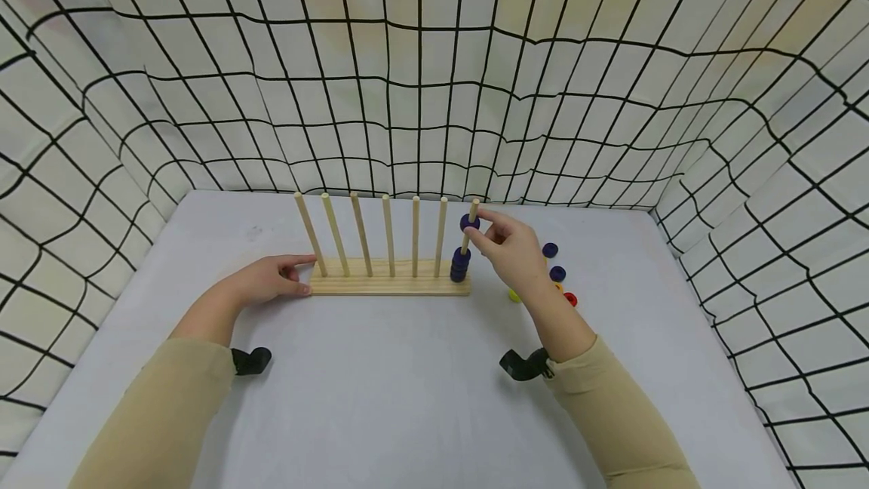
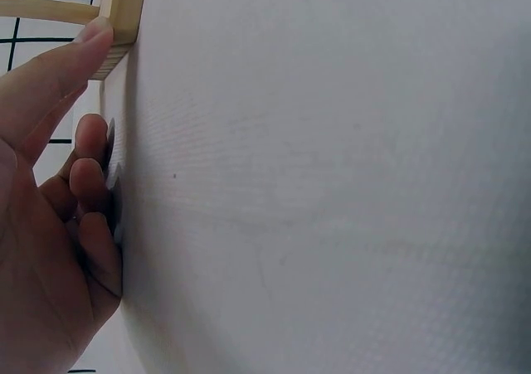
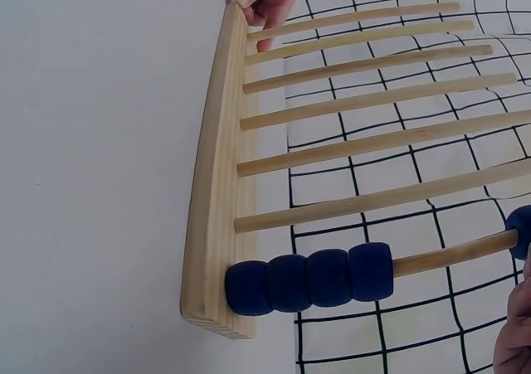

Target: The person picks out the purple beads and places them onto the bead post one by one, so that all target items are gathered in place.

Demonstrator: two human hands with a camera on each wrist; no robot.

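Note:
A wooden peg rack (image 1: 380, 287) with several upright pegs stands on the white table. My left hand (image 1: 268, 280) grips the left end of its base, thumb at the front corner and index finger at the back. In the left wrist view the other fingers of this hand (image 2: 50, 225) are curled beside the base corner (image 2: 126, 13). With thumb and fingertips my right hand (image 1: 511, 253) pinches a dark blue bead (image 1: 468, 223) threaded near the top of the rightmost peg. Lower on that peg, several blue beads (image 3: 309, 280) sit stacked against the base.
Right of the rack, partly behind my right forearm, lie loose blue beads (image 1: 557, 274), a red bead (image 1: 571, 299) and a yellow bead (image 1: 514, 296). Black wire mesh (image 1: 421, 85) rises behind and along both sides of the table (image 1: 380, 383).

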